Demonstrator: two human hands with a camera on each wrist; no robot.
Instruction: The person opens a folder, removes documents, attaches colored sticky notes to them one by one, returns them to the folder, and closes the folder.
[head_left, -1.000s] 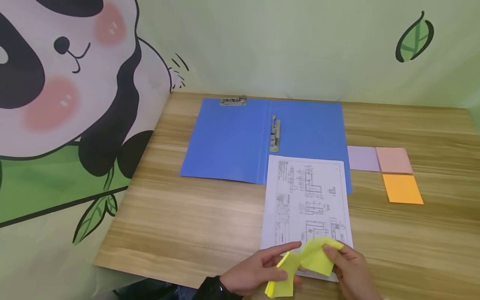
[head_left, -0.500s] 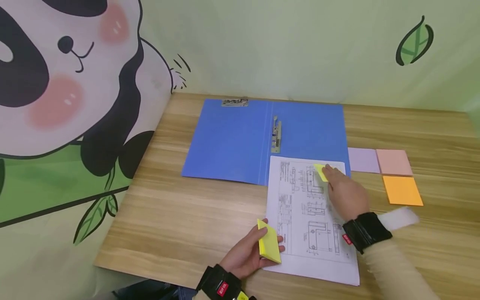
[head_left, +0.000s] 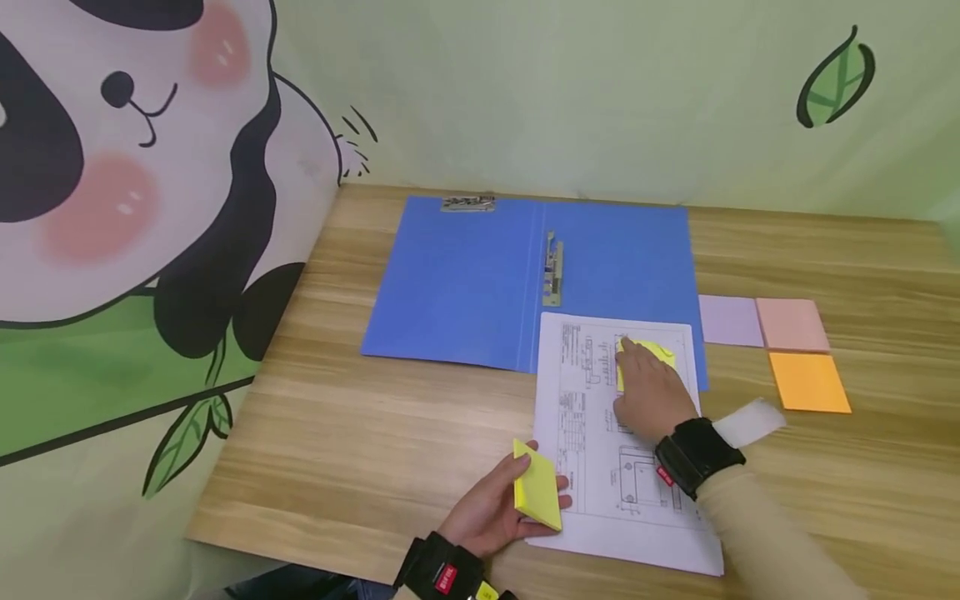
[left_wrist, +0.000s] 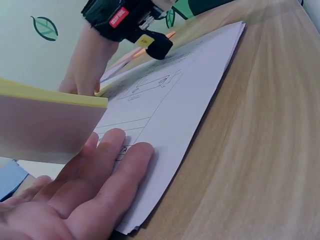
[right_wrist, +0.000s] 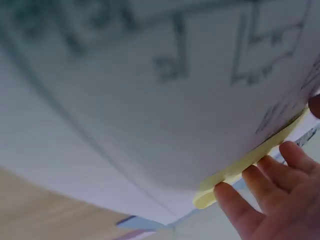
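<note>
My left hand point(head_left: 501, 507) grips a yellow sticky note pad point(head_left: 537, 497) on its edge at the lower left corner of a printed drawing sheet point(head_left: 592, 433). In the left wrist view the pad point(left_wrist: 47, 120) stands over my fingers point(left_wrist: 107, 172), which rest on the sheet point(left_wrist: 180, 105). My right hand point(head_left: 643, 385) lies with straight fingers on a single yellow note point(head_left: 658, 353) near the sheet's top. The right wrist view shows that note point(right_wrist: 250, 160) curled against the paper beside my fingers point(right_wrist: 262, 192).
An open blue folder point(head_left: 465, 275) with a metal clip point(head_left: 551, 268) lies behind the sheet. Purple point(head_left: 731, 321), pink point(head_left: 791, 323) and orange point(head_left: 808, 382) note pads sit to the right on the wooden table point(head_left: 360, 433). A panda wall borders the left.
A second ago both hands peeled a note off the pad at the sheet's bottom. My right hand carried it to the sheet's top and now presses it down flat. The left hand holds still.
</note>
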